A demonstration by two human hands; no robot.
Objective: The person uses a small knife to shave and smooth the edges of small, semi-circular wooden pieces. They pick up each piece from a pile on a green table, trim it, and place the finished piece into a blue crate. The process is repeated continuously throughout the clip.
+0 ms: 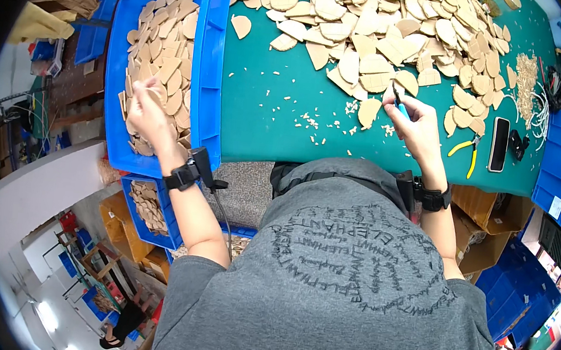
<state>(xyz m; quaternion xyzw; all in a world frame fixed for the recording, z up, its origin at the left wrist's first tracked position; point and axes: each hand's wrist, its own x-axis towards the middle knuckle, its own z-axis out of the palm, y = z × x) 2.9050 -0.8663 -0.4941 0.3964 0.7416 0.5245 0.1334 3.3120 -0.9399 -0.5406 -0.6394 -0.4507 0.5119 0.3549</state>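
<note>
Dozens of flat tan leaf-shaped wooden pieces (pixel 383 23) lie heaped across the far side of the green work table (pixel 266 113), within easy reach. The right hand (pixel 417 124) is closed around a small blue-handled tool (pixel 399 104), held over one tan wooden piece (pixel 368 111) at the heap's near edge, with pale shavings (pixel 313 121) scattered beside it. The left hand (pixel 146 111) hangs over the big blue plastic bin (pixel 206 67) of similar pieces, fingers pinched loosely; whether they hold a piece I cannot tell. Yellow-handled pliers (pixel 466 151) and a dark phone (pixel 499 143) lie to the right
</note>
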